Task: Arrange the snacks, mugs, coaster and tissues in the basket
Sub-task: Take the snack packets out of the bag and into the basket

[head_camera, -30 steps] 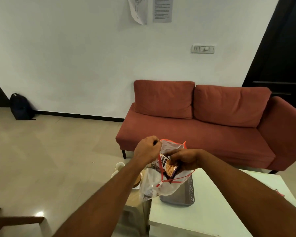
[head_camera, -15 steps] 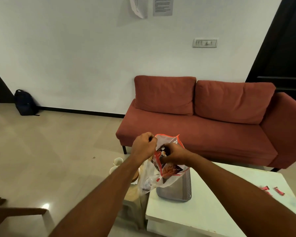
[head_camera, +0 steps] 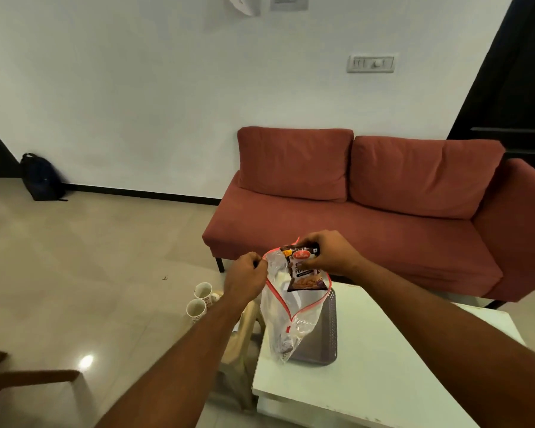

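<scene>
My left hand pinches the rim of a clear zip bag with a red seal and holds it up over the table's left end. My right hand grips the top of a dark snack packet, which hangs mostly out of the bag's open mouth. Behind the bag, a grey perforated basket stands on the white table. Two white mugs stand on a beige stool left of the table. More items lie in the bag's bottom, too blurred to name.
A red sofa runs behind the table. A dark backpack leans on the far wall at left. A wooden furniture edge juts in at bottom left, over bare tiled floor.
My right hand has drawn the snack packet up from inside the bag until it is mostly out of the mouth. The left hand keeps hold of the bag's rim. The camera has tilted.
</scene>
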